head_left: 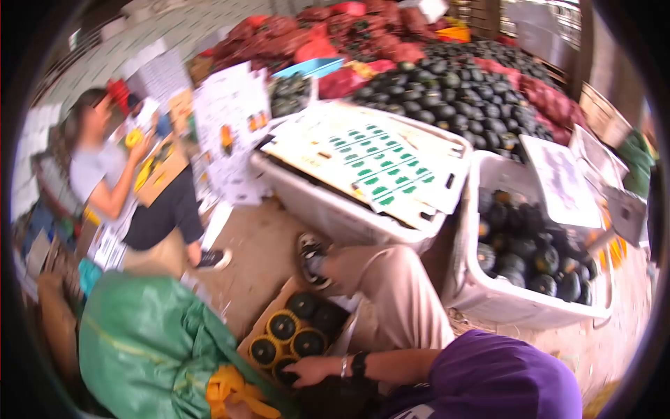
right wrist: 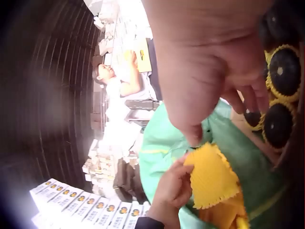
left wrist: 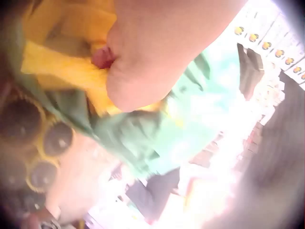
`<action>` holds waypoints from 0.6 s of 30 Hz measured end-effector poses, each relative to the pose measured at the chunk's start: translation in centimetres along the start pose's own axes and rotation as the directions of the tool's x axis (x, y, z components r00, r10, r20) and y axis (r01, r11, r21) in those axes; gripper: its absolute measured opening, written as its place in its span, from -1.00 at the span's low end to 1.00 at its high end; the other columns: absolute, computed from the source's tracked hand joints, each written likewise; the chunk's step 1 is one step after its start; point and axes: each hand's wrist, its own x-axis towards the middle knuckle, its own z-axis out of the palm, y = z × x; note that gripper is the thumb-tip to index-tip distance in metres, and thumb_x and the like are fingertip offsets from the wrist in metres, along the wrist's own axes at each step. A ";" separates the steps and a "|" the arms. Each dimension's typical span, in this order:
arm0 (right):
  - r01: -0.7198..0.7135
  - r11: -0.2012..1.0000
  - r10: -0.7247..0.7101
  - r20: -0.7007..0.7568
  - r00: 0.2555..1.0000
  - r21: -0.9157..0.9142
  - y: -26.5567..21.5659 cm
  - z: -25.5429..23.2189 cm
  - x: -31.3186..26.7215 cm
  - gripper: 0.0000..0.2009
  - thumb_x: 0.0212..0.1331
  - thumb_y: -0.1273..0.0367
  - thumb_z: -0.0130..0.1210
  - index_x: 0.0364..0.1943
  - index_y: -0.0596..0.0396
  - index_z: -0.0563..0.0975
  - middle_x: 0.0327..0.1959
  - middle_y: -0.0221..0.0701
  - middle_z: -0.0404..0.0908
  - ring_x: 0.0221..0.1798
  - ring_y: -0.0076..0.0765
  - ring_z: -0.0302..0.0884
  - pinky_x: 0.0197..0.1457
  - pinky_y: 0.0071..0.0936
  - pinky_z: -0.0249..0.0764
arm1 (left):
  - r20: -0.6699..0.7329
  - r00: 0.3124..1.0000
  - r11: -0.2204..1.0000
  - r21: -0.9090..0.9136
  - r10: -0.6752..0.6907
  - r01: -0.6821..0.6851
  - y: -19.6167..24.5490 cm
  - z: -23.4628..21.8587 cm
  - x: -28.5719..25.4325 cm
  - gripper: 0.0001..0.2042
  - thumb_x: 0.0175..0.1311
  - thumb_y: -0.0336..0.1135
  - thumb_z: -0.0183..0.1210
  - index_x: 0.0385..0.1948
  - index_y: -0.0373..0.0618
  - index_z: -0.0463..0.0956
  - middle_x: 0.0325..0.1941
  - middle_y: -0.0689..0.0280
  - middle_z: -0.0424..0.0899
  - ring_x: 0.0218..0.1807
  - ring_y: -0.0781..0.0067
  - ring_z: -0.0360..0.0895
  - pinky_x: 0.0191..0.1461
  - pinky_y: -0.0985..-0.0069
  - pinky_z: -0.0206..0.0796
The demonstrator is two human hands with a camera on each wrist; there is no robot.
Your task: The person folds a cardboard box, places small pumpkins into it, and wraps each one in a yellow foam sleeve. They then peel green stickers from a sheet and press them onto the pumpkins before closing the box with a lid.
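My left hand (right wrist: pixel 174 186) pinches a yellow foam net sleeve (right wrist: pixel 214 176) over a green sack (head_left: pixel 146 342); in the head view it shows only at the bottom edge. More yellow sleeves (head_left: pixel 234 391) lie on the sack beneath it. My right hand (head_left: pixel 317 370) reaches down to a cardboard box (head_left: pixel 248 342), fingers right at a dark green squash (head_left: pixel 283 373) in its near corner. In the right wrist view the fingers are loosely bent and the thumb stands apart from the squash. Several squashes (head_left: pixel 283 326) in the box wear yellow nets.
A white crate (head_left: pixel 460 279) of squashes stands at right, beside a white tub with a board of green labels (head_left: pixel 391 164) on top. Behind lie a squash heap (head_left: pixel 447 91) and red net sacks (head_left: pixel 272 42). A seated person (head_left: pixel 115 174) at left holds cardboard.
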 end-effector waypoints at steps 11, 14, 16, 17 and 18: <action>0.167 0.776 -0.220 0.013 0.975 0.609 -2.2 -1.2 0.9 -0.79 -0.10 0.33 0.22 -0.51 0.21 0.49 -0.64 -0.49 0.43 -0.51 -0.52 0.40 -0.40 -0.49 0.36 | 0.283 0.902 0.915 -0.332 0.327 -0.228 13.6 -0.9 -3.9 -0.79 0.06 -0.28 0.13 -0.28 -0.10 0.52 -0.34 0.20 0.57 -0.23 0.12 0.54 0.00 0.32 0.31; 0.162 0.664 -0.133 -0.098 0.986 0.730 -0.6 -1.4 2.1 -0.81 0.07 0.29 0.14 -0.45 0.15 0.54 -0.56 -0.54 0.48 -0.47 -0.59 0.40 -0.37 -0.56 0.33 | 0.262 0.921 0.924 -0.330 0.287 -0.194 13.1 0.0 -3.3 -0.79 0.05 -0.30 0.15 -0.28 -0.12 0.50 -0.35 0.21 0.56 -0.24 0.14 0.53 -0.01 0.35 0.31; 0.222 0.298 0.157 -0.277 0.948 0.928 0.4 -1.7 3.8 -0.76 0.22 0.21 0.10 -0.33 0.12 0.57 -0.45 -0.58 0.58 -0.40 -0.64 0.44 -0.28 -0.64 0.33 | 0.214 0.945 0.930 -0.326 0.249 -0.172 12.3 0.4 -2.9 -0.79 0.04 -0.31 0.17 -0.28 -0.13 0.49 -0.36 0.21 0.55 -0.25 0.16 0.53 -0.01 0.37 0.31; 0.194 0.211 0.053 -0.209 0.976 0.958 0.1 -2.7 3.4 -0.75 0.23 0.21 0.09 -0.31 0.13 0.57 -0.42 -0.57 0.59 -0.38 -0.61 0.47 -0.24 -0.59 0.37 | 0.174 0.958 0.934 -0.319 0.227 -0.163 11.8 0.7 -2.6 -0.78 0.04 -0.32 0.18 -0.28 -0.14 0.49 -0.36 0.21 0.55 -0.26 0.17 0.52 -0.02 0.38 0.31; 0.114 0.135 0.012 -0.117 0.993 0.984 -1.0 -3.4 2.4 -0.76 0.18 0.22 0.14 -0.31 0.13 0.57 -0.43 -0.55 0.59 -0.37 -0.60 0.49 -0.22 -0.56 0.39 | 0.121 0.971 0.938 -0.307 0.206 -0.161 10.9 0.8 -2.2 -0.78 0.03 -0.32 0.18 -0.28 -0.14 0.48 -0.36 0.21 0.54 -0.26 0.18 0.52 -0.02 0.39 0.31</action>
